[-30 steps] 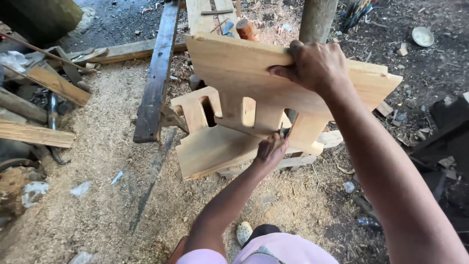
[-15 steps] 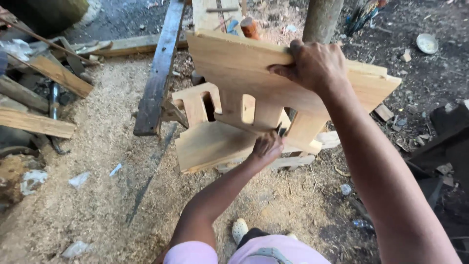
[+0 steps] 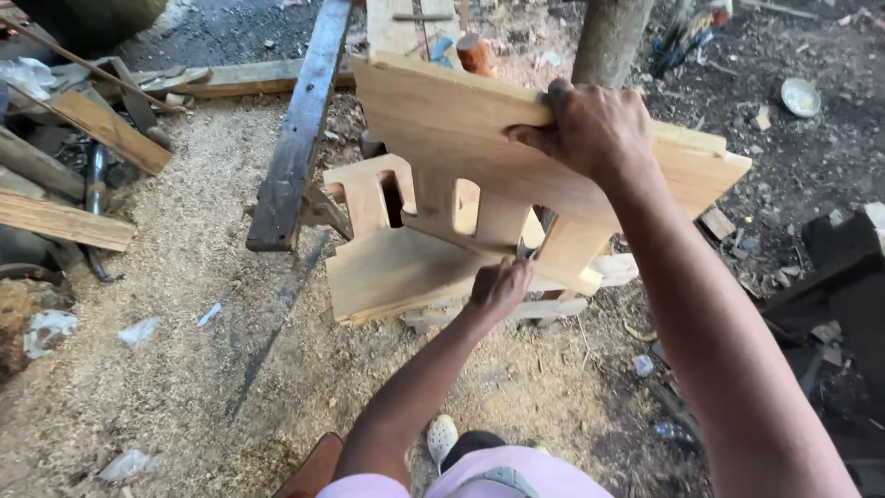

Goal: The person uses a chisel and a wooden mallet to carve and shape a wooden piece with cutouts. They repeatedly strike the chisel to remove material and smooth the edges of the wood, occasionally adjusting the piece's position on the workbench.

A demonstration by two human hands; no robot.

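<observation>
Since a moment ago the left hand [image 3: 499, 288] has crept up to the notched lower edge of the pale wooden panel [image 3: 461, 157], fingers closed around a small dark tool I can't make out. Further right, the right hand [image 3: 590, 129] grips the panel's top edge, holding it upright above the sawdust-covered ground [image 3: 166, 369].

Open sawdust-covered ground [image 3: 184, 369] lies left of and below the left hand [image 3: 499, 288] — free passage. Directly above it the pale notched wooden panel [image 3: 461, 138] blocks; farther left, the dark weathered wooden beam [image 3: 297, 138] bars the way.
</observation>
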